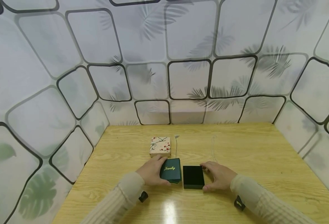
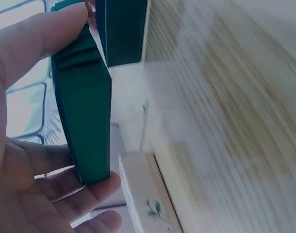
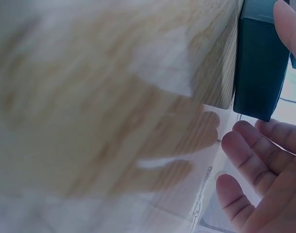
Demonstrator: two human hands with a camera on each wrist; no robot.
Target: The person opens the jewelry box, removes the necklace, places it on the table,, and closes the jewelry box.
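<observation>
A dark green jewelry box lid (image 1: 170, 170) with gold "Jewelry" lettering is in my left hand (image 1: 151, 172), the thumb at its near edge and the fingers at its far edge. In the left wrist view the lid (image 2: 90, 121) looks slightly raised and tilted. Just to its right, the box base (image 1: 193, 176) sits on the table, its black inside facing up. My right hand (image 1: 219, 176) holds the base by its right side. In the right wrist view the thumb lies on the base (image 3: 259, 63) and fingertips meet its far end.
Behind the lid stands a cream flower-patterned box (image 1: 160, 146). A necklace with a pendant (image 1: 176, 137) lies stretched out beside it. Further right is a thin pale chain (image 1: 213, 144). Patterned fabric walls (image 1: 189, 77) enclose the wooden table (image 1: 251, 149) at the back and sides.
</observation>
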